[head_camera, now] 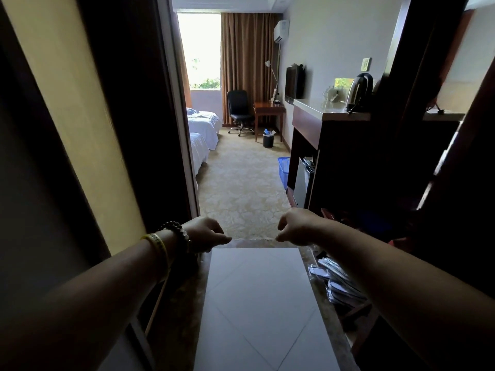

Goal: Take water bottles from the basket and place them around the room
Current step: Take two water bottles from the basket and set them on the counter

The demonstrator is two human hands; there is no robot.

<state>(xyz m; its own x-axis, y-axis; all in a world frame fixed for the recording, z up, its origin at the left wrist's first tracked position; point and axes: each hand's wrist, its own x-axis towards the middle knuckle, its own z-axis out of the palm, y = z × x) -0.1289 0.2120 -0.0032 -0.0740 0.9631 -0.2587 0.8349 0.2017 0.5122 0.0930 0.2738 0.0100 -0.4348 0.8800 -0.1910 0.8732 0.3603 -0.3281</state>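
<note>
A blue plastic basket stands on the carpet beside the dark cabinet, partly hidden by it; what is inside cannot be seen. No water bottle shows in the frame. My left hand, with a bead bracelet and a yellow band on the wrist, is stretched forward over the tiled entrance floor with loosely curled fingers and holds nothing. My right hand is held out level with it, fingers hanging loosely curled, holding nothing. Both hands are well short of the basket.
A dark cabinet with a kettle on its white top lines the right wall. Two white beds stand left. Farther in are an office chair, a desk and a black bin. Packaged slippers lie low right.
</note>
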